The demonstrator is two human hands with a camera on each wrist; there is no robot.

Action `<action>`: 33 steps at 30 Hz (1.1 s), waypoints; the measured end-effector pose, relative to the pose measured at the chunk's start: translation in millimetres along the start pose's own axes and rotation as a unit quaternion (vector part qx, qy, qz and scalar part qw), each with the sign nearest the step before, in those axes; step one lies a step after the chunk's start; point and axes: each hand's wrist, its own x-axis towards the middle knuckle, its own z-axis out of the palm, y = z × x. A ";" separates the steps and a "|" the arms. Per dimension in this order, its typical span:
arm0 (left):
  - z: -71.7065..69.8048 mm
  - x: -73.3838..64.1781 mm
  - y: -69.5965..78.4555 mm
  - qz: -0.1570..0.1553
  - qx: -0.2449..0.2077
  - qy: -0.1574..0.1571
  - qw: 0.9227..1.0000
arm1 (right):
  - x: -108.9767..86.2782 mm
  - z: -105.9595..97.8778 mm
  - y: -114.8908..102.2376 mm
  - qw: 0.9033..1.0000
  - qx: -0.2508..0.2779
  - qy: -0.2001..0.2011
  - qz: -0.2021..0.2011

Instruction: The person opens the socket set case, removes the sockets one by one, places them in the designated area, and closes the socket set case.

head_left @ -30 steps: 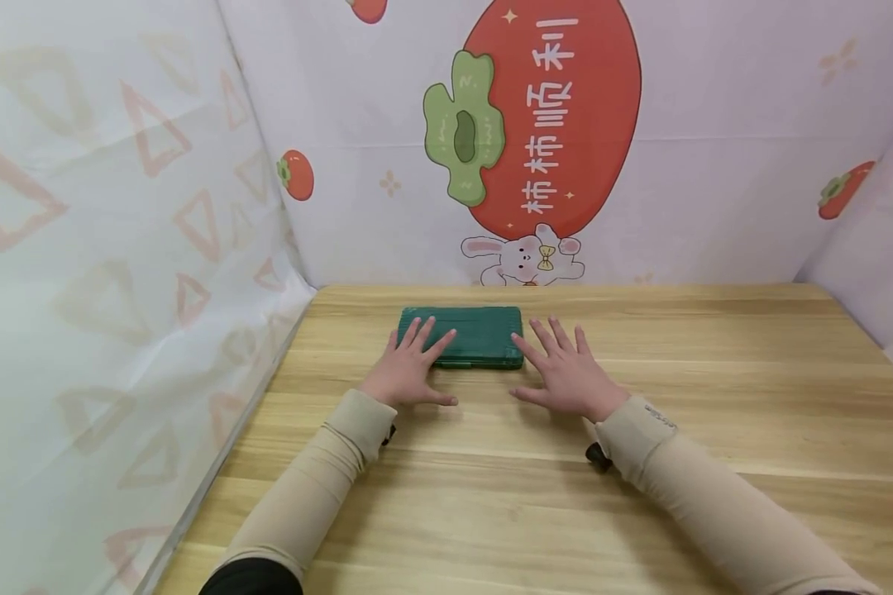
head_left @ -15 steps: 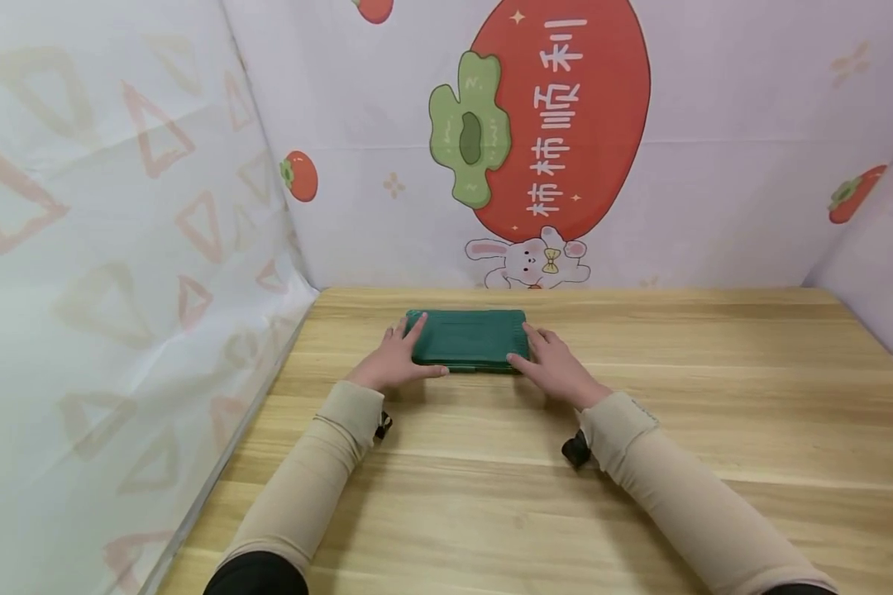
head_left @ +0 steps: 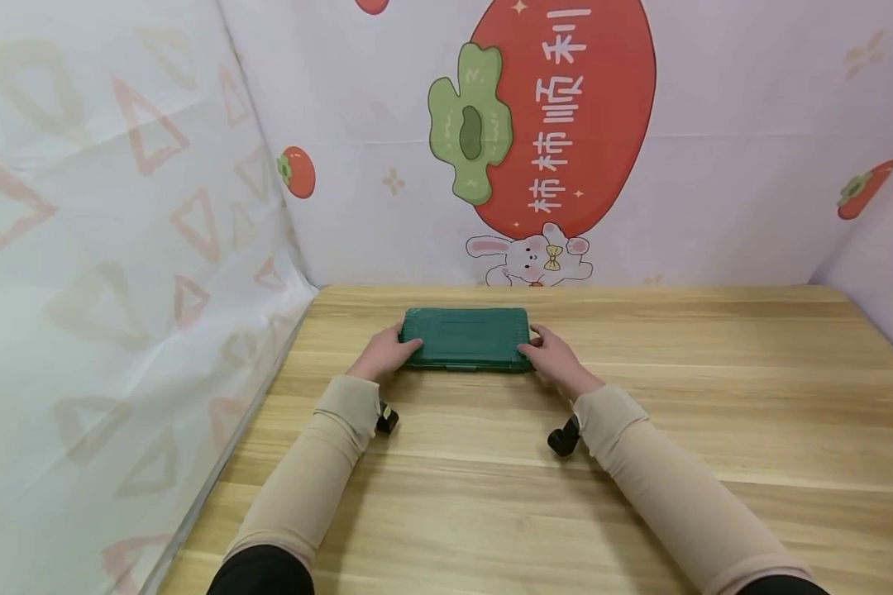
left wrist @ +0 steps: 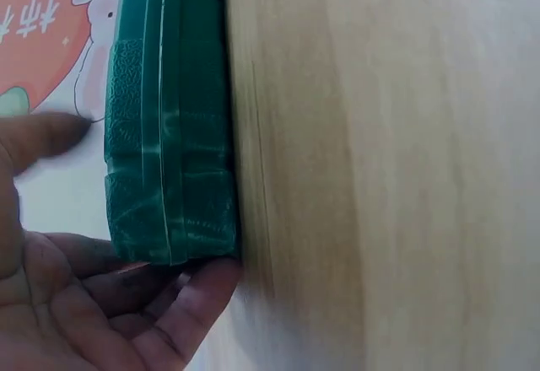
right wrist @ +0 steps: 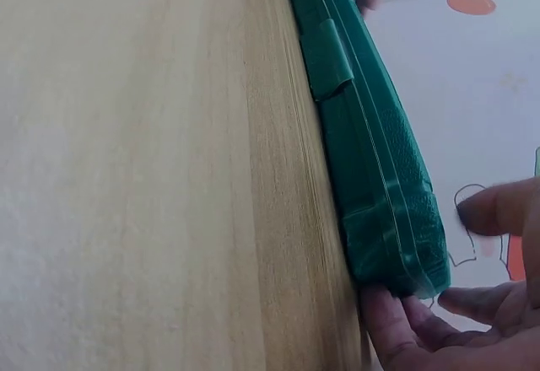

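Note:
A flat green plastic case [head_left: 465, 337] lies lengthwise toward the back of the wooden table, its lid closed. My left hand [head_left: 382, 355] grips its left end, thumb over the top edge. At the right end my right hand [head_left: 556, 361] holds it likewise. In the left wrist view, the fingers [left wrist: 198, 303] reach the bottom corner of the case's end, while the thumb hovers off the lid side. The right wrist view has fingertips [right wrist: 384, 312] tucked at the lower end of the case. A latch [right wrist: 327, 61] sits midway along its front side.
The wooden table [head_left: 476, 496] extends in front of the case and to its right. A printed cloth backdrop [head_left: 714, 207] stands behind the table's far edge, and a white patterned sheet [head_left: 156, 330] borders the left side. Small black devices are strapped under both wrists.
Both hands, earlier spread flat over and beside the case, have drawn out to its two ends and taken hold of them. The case has stayed nearly in place.

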 end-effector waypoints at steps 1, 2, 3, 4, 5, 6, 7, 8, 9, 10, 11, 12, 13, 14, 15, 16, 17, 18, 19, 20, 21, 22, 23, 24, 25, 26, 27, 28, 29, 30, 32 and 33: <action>0.5 0.7 0.2 -0.001 -0.004 0.003 1.000 | 0.9 0.4 0.9 1.000 0.005 0.002 0.003; 1.1 1.7 0.4 0.002 -0.003 0.006 1.000 | 0.8 0.3 1.0 1.000 0.006 0.002 0.002; 1.7 2.5 0.5 0.004 -0.001 0.007 1.000 | 1.5 0.4 2.1 1.000 0.008 0.003 0.002; 2.1 2.2 1.1 0.004 -0.001 0.009 1.000 | 1.2 0.2 2.5 1.000 0.010 0.001 0.002; 2.6 2.0 1.7 0.006 0.002 0.010 1.000 | 0.5 -0.2 2.8 1.000 0.013 0.000 0.001; 3.0 1.4 2.7 0.006 0.001 0.010 1.000 | -0.3 -0.9 3.3 1.000 0.014 -0.002 0.000; 3.7 0.8 3.5 0.006 0.001 0.009 1.000 | -1.5 -1.7 3.6 1.000 0.017 -0.004 -0.002; 4.6 0.2 4.3 0.006 0.001 0.008 1.000 | -2.8 -2.5 4.0 1.000 0.021 -0.006 -0.003; 5.6 -0.4 5.2 0.007 0.002 0.007 1.000 | -3.5 -3.2 5.4 1.000 0.021 -0.007 0.000; 6.8 -1.0 6.0 0.008 0.005 0.006 1.000 | -5.5 -4.4 6.0 1.000 0.018 -0.009 0.000; 8.1 -1.7 6.9 0.010 0.008 0.005 1.000 | -7.2 -5.6 6.9 1.000 0.016 -0.010 -0.001; 9.4 -2.5 7.9 0.012 0.012 0.005 1.000 | -8.5 -6.5 8.1 1.000 0.016 -0.009 -0.002; 10.7 -3.3 9.0 0.013 0.019 0.006 1.000 | -9.8 -7.3 9.1 1.000 0.015 -0.012 -0.002; 11.8 -4.2 10.3 0.014 0.025 0.006 1.000 | -11.1 -8.3 10.2 1.000 0.015 -0.015 -0.003; 13.0 -5.4 11.9 0.014 0.028 0.005 0.999 | -12.5 -9.5 11.4 1.000 0.009 -0.015 -0.003; 14.1 -6.8 13.6 0.015 0.033 0.003 0.999 | -13.7 -10.7 12.7 1.000 0.010 -0.017 -0.003; 15.1 -8.3 15.4 0.015 0.038 0.001 0.999 | -14.9 -12.0 14.0 1.000 0.012 -0.018 -0.002; 16.5 -9.4 16.8 0.017 0.041 -0.002 0.999 | -15.8 -13.0 15.4 1.000 0.010 -0.019 -0.001; 17.9 -10.8 18.8 0.017 0.043 -0.005 0.999 | -17.5 -15.0 16.6 1.000 0.008 -0.025 0.000; 19.5 -12.2 20.4 0.018 0.043 -0.009 0.999 | -19.1 -16.8 17.7 1.000 0.006 -0.025 0.001; 21.0 -13.7 21.9 0.019 0.043 -0.010 0.999 | -20.7 -18.4 19.0 1.000 0.003 -0.025 0.003; 22.4 -15.2 23.2 0.020 0.044 -0.011 0.999 | -22.3 -20.1 20.4 1.000 0.003 -0.028 0.003; 23.7 -17.0 24.3 0.020 0.044 -0.011 0.999 | -24.3 -21.6 21.2 1.000 0.000 -0.030 0.003; 25.1 -18.5 25.4 0.019 0.042 -0.012 0.999 | -26.2 -23.3 22.4 1.000 -0.006 -0.031 0.000; 26.0 -20.4 26.8 0.018 0.041 -0.013 0.999 | -28.2 -24.8 23.4 0.999 -0.006 -0.031 0.001; 27.0 -21.9 28.3 0.019 0.041 -0.013 0.999 | -30.5 -26.3 24.2 0.999 -0.011 -0.031 0.000; 28.0 -23.4 29.8 0.019 0.042 -0.013 0.999 | -32.9 -27.8 25.0 0.999 -0.016 -0.030 0.000; 29.0 -24.6 31.3 0.019 0.046 -0.014 0.999 | -35.5 -29.4 25.5 0.999 -0.021 -0.030 -0.001; 30.1 -25.6 32.9 0.021 0.051 -0.016 0.998 | -38.0 -30.9 25.8 0.999 -0.024 -0.029 -0.002; 31.3 -26.2 34.4 0.022 0.057 -0.017 0.998 | -40.1 -32.2 26.5 0.999 -0.027 -0.028 -0.003; 33.7 -27.8 37.5 0.024 0.067 -0.020 0.997 | -44.0 -35.0 28.3 0.999 -0.037 -0.025 -0.006; 35.0 -28.6 38.9 0.025 0.071 -0.021 0.997 | -45.8 -36.2 29.5 0.999 -0.040 -0.023 -0.008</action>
